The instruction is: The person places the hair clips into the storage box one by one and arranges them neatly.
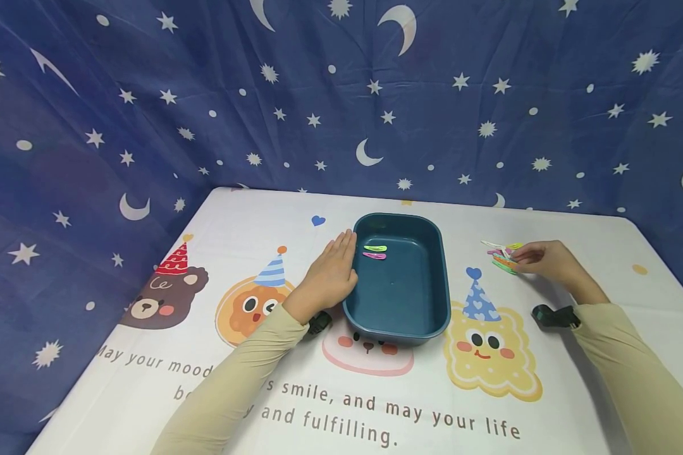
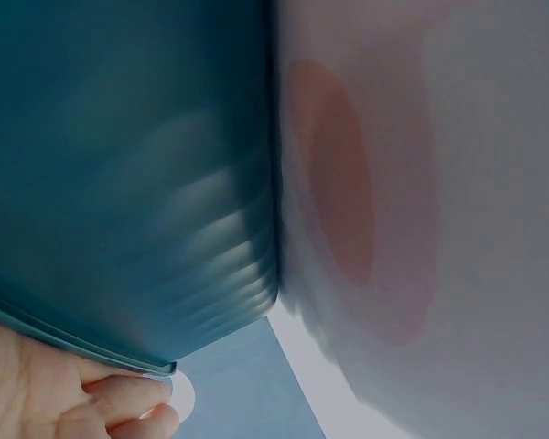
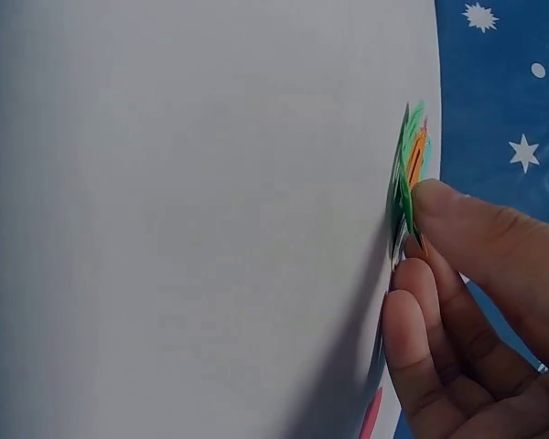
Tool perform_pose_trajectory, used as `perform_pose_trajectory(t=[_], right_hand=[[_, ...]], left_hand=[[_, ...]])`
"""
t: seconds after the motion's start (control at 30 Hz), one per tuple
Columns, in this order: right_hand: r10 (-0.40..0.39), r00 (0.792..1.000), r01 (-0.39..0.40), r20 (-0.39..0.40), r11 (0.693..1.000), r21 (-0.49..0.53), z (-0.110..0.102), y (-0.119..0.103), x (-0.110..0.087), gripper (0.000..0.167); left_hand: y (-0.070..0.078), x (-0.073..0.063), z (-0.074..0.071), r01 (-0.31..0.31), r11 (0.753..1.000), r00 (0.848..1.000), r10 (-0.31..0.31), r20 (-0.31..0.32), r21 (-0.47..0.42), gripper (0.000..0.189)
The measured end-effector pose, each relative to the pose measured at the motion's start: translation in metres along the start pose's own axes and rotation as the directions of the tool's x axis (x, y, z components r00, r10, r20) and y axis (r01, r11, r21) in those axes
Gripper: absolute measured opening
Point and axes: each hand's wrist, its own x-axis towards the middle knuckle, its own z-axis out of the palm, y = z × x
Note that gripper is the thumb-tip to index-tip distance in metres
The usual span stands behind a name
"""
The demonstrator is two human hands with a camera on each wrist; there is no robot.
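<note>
A deep teal plastic basin point(image 1: 401, 278) stands mid-table. Inside it lie a yellow-green hair clip point(image 1: 375, 248) and a pink hair clip point(image 1: 374, 256), side by side near the left wall. My left hand point(image 1: 331, 268) rests along the basin's left rim with straight fingers; the left wrist view shows part of that hand point(image 2: 64, 389) at the rim. To the right of the basin is a small pile of coloured hair clips point(image 1: 502, 258). There my right hand point(image 1: 546, 260) pinches a green hair clip point(image 3: 406, 187) between thumb and fingertips, with an orange one close behind it.
A white tablecloth point(image 1: 273, 218) with cartoon figures and lettering covers the table. Behind and to the left hangs a dark blue curtain point(image 1: 319, 82) with stars and moons. In the right wrist view a pink-red clip point(image 3: 371, 413) lies below the fingers.
</note>
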Motion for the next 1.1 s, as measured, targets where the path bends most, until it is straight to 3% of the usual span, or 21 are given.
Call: perform_pose_trajectory(t=[0.5, 1.1], right_hand=[[0.015, 1.000, -0.017, -0.020, 0.998, -0.058, 0.0026, -0.0042, 0.0014, 0.025], [0.035, 0.999, -0.032, 0.034, 0.994, -0.101, -0.0043, -0.0038, 0.0057, 0.026]], left_hand=[[0.0009, -0.0008, -0.0007, -0.010, 1.000, 1.000, 0.010, -0.004, 0.001, 0.064], [0.0007, -0.0005, -0.0020, -0.006, 1.000, 1.000, 0.006, 0.005, 0.002, 0.064]])
